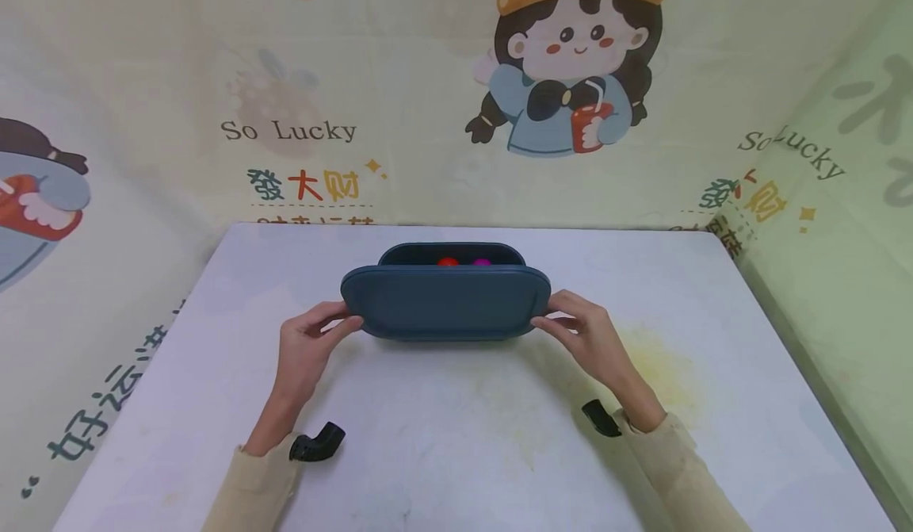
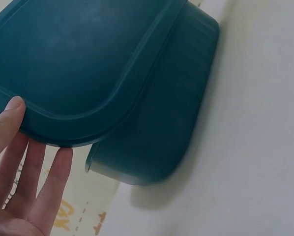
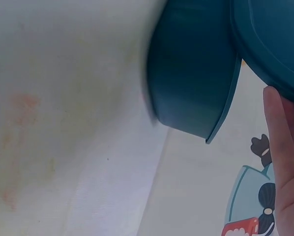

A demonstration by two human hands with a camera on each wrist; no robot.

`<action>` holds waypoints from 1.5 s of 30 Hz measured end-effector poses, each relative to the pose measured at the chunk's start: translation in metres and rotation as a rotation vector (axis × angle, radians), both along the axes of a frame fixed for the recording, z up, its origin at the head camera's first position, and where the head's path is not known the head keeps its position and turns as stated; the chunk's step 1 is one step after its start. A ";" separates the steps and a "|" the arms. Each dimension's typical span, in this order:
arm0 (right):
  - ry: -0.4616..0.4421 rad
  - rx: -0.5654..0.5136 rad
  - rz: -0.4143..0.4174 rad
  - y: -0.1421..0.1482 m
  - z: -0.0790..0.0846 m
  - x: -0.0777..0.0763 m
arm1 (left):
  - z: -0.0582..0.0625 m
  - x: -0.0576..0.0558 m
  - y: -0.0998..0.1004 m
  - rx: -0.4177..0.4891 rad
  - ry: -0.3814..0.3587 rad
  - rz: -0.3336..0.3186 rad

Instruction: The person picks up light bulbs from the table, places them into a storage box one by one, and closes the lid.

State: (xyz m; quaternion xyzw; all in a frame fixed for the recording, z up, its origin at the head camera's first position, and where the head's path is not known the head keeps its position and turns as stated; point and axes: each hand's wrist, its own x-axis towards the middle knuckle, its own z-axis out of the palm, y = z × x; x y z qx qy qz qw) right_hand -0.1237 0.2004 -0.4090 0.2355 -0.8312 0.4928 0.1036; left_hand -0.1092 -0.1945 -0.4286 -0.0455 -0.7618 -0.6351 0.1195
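Observation:
A dark teal oblong lid (image 1: 445, 302) is held tilted at the near side of a matching box (image 1: 395, 254). Inside the box show the tops of a red round object (image 1: 448, 262) and a purple round object (image 1: 482, 262); the lid hides the rest. My left hand (image 1: 299, 354) pinches the lid's left end, thumb on the outer face and fingers beneath its rim, as the left wrist view shows. At the lid's right end my right hand (image 1: 590, 343) grips the edge. In the right wrist view its fingers (image 3: 279, 128) touch the lid's rim.
The box stands on a white table (image 1: 442, 429) with faint yellow stains. Behind it hangs a printed cloth (image 1: 414, 80), which also covers both sides. Black curved pieces (image 1: 318, 443) are at both sleeve cuffs.

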 end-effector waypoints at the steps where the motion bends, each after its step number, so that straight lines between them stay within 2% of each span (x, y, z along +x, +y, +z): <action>1: -0.002 0.002 -0.003 0.000 0.000 0.000 | 0.000 -0.001 0.000 0.006 -0.002 -0.003; 14: -0.042 0.051 -0.058 0.001 0.004 -0.009 | 0.002 -0.012 0.001 0.048 -0.002 -0.050; 26: -0.090 -0.028 -0.026 0.000 0.002 -0.020 | 0.003 -0.023 0.002 0.034 -0.034 -0.032; 37: -0.162 0.016 -0.047 -0.004 0.002 -0.027 | 0.001 -0.030 0.002 0.046 -0.060 -0.019; 45: -0.202 0.038 -0.061 -0.005 0.000 -0.033 | 0.002 -0.034 0.004 0.021 -0.093 -0.018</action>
